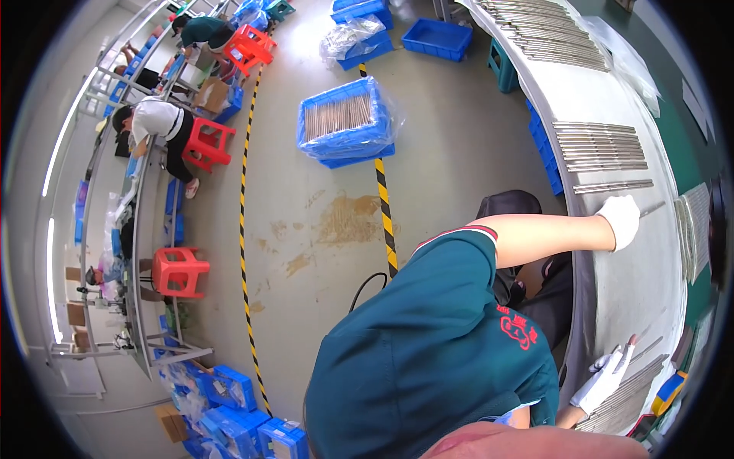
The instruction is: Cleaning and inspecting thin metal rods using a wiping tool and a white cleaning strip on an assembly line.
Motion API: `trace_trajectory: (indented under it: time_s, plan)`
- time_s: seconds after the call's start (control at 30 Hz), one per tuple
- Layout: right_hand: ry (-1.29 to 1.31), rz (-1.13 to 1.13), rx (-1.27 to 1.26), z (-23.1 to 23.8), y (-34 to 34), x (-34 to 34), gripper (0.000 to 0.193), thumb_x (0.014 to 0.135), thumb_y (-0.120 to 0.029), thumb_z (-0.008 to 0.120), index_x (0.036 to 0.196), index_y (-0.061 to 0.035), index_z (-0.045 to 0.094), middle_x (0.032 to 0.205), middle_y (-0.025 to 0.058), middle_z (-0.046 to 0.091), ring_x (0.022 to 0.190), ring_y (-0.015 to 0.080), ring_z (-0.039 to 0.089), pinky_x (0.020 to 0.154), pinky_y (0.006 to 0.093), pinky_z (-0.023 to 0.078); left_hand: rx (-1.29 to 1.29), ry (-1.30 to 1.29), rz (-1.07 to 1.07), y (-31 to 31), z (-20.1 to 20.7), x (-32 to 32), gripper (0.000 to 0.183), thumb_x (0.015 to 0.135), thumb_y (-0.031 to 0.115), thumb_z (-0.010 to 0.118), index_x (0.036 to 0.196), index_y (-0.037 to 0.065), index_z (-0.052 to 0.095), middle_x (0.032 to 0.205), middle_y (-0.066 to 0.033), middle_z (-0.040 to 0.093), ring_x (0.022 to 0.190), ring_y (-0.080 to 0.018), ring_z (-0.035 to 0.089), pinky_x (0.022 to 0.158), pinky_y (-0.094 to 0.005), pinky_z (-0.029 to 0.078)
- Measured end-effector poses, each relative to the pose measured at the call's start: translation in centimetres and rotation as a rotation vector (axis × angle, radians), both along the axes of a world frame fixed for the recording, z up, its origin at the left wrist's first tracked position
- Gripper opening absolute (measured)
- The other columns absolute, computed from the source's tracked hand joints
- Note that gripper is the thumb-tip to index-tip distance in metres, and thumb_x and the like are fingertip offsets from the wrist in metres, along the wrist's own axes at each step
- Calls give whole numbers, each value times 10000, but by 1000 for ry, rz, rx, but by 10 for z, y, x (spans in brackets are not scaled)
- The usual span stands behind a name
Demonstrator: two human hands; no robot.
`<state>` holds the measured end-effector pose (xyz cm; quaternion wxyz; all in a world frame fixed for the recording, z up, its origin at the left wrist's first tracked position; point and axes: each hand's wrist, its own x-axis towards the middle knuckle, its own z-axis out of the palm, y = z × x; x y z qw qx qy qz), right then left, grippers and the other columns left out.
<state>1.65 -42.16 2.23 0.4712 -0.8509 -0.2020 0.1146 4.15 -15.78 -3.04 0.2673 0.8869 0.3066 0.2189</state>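
My left hand (619,222), in a white glove, reaches across the table with its fingers closed around a thin metal rod (652,209); the rod's end sticks out past the fingers. Just beyond it lie a few rods (613,186) and a spaced row of several more (600,147). Closer to my body, my right hand (604,380), gloved with one bare fingertip, has its fingers stretched out and apart. It hovers over or rests against a bundle of rods (631,390); exact contact is unclear. A thin rod (648,348) lies near its fingertips.
White cloth covers the long table (623,283), with many rods (539,30) at its far end. A clear plastic bag (623,61) hangs at the edge. On the floor stands a blue crate full of rods (340,115). Red stools (180,271) and co-workers (157,122) are left.
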Motion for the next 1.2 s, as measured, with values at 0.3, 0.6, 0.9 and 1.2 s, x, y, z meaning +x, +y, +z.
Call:
trace_trajectory:
  time_s: [0.3,0.6,0.9,1.2]
  plan:
    - [-166,-87,-51,-19,-40,46,426,981,-167,375,1401,-98,371,840,-16,488,594,53,319,549,191,305,-379,-84,-445,0,16,-48,288,780,223,500,891,3,649,803,-179,656,766,-328,634,701,-391,489]
    - [93,-234,492,20,-17,7,449,990,-324,374,1280,-2,490,674,-51,317,541,14,236,470,163,213,-676,-51,-1023,-59,23,-149,236,853,275,549,962,104,670,863,-46,668,676,-152,600,653,-294,463]
    - [196,-101,153,5,-6,-21,333,971,-309,424,1016,-21,586,649,-33,431,520,17,292,457,165,214,-762,89,-1014,-71,41,-147,339,881,358,504,967,68,657,743,-65,656,720,-190,614,689,-322,459]
    - [92,-33,115,-1,-8,-4,305,959,-271,443,1110,-37,568,827,7,565,539,26,453,452,155,308,-882,117,-1028,-64,50,-133,335,901,346,488,947,43,625,664,-70,576,594,-185,541,604,-321,434]
